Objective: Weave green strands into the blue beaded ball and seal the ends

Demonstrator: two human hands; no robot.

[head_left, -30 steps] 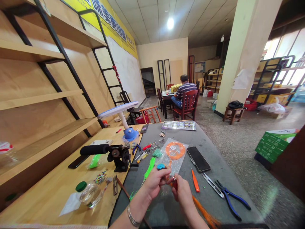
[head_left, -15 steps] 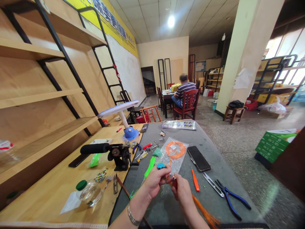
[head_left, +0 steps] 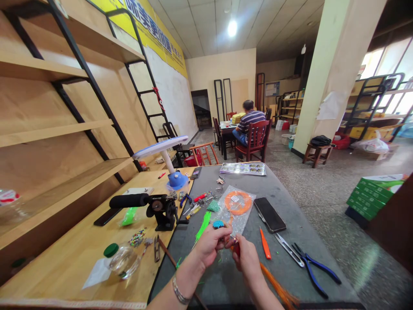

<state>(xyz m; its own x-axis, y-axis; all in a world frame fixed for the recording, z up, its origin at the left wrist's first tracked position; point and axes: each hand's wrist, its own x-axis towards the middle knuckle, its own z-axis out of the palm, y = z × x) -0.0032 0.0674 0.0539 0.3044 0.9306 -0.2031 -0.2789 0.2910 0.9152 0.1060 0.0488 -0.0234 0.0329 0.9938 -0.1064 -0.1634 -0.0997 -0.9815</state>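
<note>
Nearest, left grip (head_left: 211,245) and right grip (head_left: 247,254) meet fingertip to fingertip, each pinching at one small piece (head_left: 233,241), between them and just above the mat; too tiny to identify, held from both sides presumably to steady fine work; turquoise disc (head_left: 218,224) at the left knuckles, worn or held, cannot tell; orange strands (head_left: 279,286) trail past the right wrist, their other end hidden; knife (head_left: 265,243), snips (head_left: 289,249) and pliers (head_left: 314,267) lie right of the hands, likely for quick reach; phone (head_left: 269,214) just beyond, by a clear bag (head_left: 237,206) with an orange coil inside; green strands (head_left: 203,226) left of it; grey mat (head_left: 251,183) over the bench (head_left: 64,284), probably to cushion small parts, wood bare to the left with bottle (head_left: 124,260) and cranked vise (head_left: 164,211); lamp (head_left: 176,180) behind; farther, seated person in stripes (head_left: 254,118), red chair (head_left: 257,140), pale pillar (head_left: 332,77), one ceiling light (head_left: 232,28) lit
</note>
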